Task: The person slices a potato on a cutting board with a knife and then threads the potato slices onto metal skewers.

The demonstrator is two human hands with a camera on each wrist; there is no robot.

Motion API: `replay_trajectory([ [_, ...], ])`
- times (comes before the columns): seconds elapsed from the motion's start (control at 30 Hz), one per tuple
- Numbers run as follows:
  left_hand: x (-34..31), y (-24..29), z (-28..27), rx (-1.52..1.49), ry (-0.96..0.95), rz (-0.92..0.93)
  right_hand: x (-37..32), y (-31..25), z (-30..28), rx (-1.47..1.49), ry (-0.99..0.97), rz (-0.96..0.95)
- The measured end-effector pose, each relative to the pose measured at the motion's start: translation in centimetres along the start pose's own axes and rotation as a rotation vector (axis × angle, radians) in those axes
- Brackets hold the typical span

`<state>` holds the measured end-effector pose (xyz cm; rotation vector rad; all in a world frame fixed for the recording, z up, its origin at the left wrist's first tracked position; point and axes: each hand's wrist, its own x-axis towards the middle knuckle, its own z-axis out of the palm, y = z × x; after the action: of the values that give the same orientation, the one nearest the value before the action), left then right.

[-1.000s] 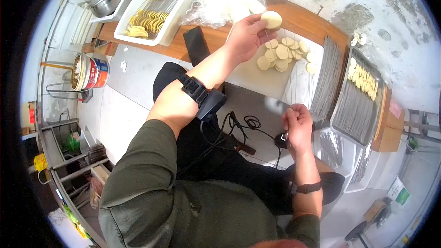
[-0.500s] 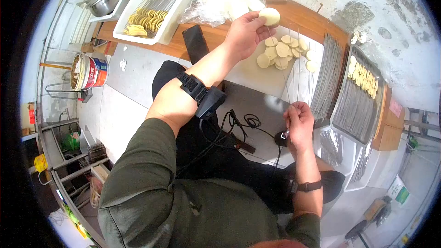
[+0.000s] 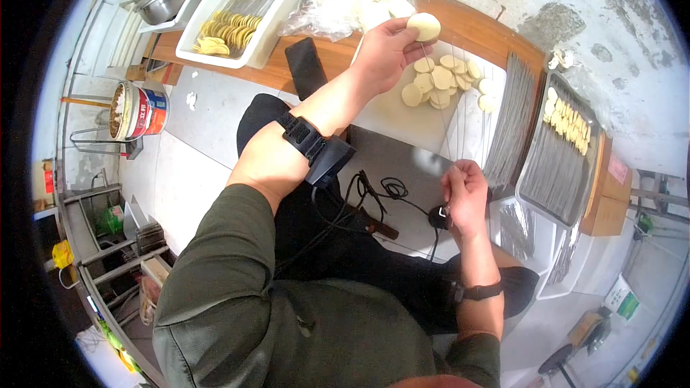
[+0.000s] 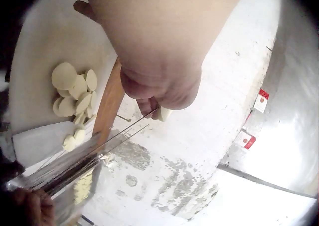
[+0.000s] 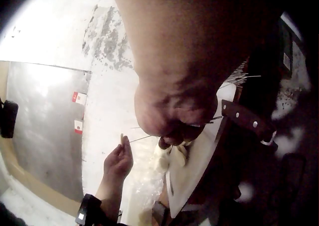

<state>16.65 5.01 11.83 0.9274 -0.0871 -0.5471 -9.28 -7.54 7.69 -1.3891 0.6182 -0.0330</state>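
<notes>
My left hand (image 3: 384, 56) pinches a round pale slice (image 3: 425, 26) between thumb and fingers, above the white board (image 3: 381, 116). Lower and to the right, my right hand (image 3: 467, 197) pinches the near ends of thin metal skewers (image 3: 462, 126), which stretch up towards the slice. Whether a tip is in the slice cannot be told. A heap of similar slices (image 3: 440, 79) lies on the board between the hands. In the left wrist view the slice (image 4: 163, 114) is partly hidden by the left hand (image 4: 162, 81). The right wrist view shows a skewer (image 5: 140, 139) reaching towards the left hand (image 5: 118, 162).
Bare skewers (image 3: 512, 122) lie beside the board. On the right is a metal tray (image 3: 550, 187) with skewers and slices. A white bin (image 3: 188, 47) of loaded skewers and a phone (image 3: 305, 68) are on the left. Cables (image 3: 359, 205) and a brown handle (image 3: 382, 230) lie below.
My left hand has risen very slightly with the slice. The right hand has barely moved and still pinches the skewers.
</notes>
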Motion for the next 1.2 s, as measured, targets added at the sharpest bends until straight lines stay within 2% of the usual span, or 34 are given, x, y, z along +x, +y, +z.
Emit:
replay_trajectory([
  [0.37, -0.6, -0.6, 0.5, 0.052, -0.02, -0.039, -0.1, -0.6, 0.7, 0.081, -0.027, 0.047],
  [1.2, -1.3, -0.2, 0.3, -0.027, -0.011, -0.106, 0.5, -0.7, 1.4, 0.03, -0.039, 0.035],
])
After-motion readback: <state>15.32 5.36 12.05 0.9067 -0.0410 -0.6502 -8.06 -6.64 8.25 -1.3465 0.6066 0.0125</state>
